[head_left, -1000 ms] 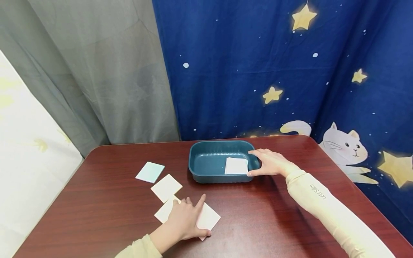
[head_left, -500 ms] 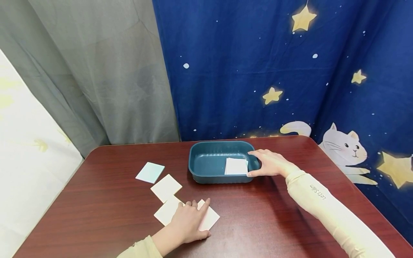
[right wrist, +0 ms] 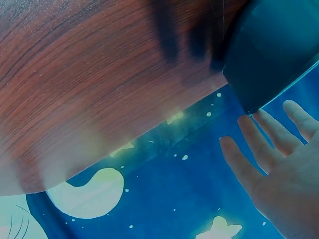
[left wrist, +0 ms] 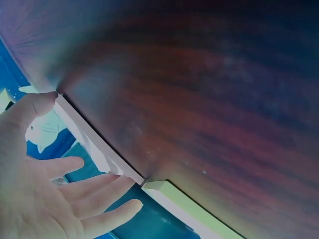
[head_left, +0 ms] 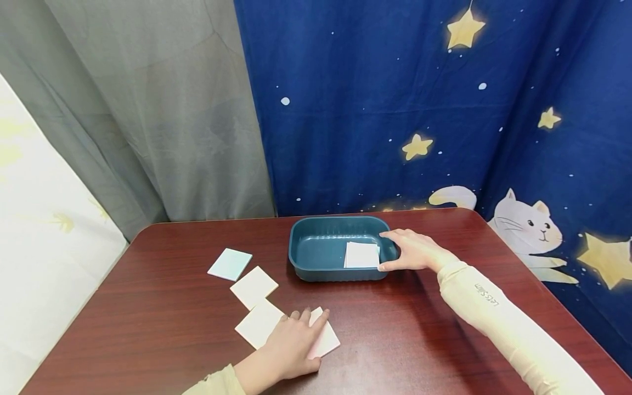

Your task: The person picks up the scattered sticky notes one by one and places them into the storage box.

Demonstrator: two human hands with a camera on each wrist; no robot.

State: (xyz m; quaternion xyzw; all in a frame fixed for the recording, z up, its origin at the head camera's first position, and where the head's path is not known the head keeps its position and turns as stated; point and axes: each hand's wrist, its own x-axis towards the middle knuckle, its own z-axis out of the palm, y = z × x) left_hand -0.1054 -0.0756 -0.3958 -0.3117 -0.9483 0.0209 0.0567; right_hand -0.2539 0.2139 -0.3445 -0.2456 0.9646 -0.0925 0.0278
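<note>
Shifted since the earlier frame: left hand [head_left: 291, 346] and pale pink tile [head_left: 326, 341], both slightly toward the right, the tile also turned a little.

Lower centre: left hand, fingers spread across the pink tile, holding it at the edges between thumb and fingers; tile flat on the dark red table [head_left: 163, 334]. Just left, one cream tile [head_left: 258, 323], meeting a second cream tile [head_left: 254, 286] corner to corner.

Left of centre: one pale blue tile [head_left: 230, 264], lying apart.

Centre: one teal basin [head_left: 316, 276], white squares [head_left: 362, 255] stacked inside at right. Right hand [head_left: 417, 249], thumb and fingers round its right end, holding it.

Behind: grey curtain [head_left: 163, 109], upper left; blue star-print curtain [head_left: 336, 137], upper right.
</note>
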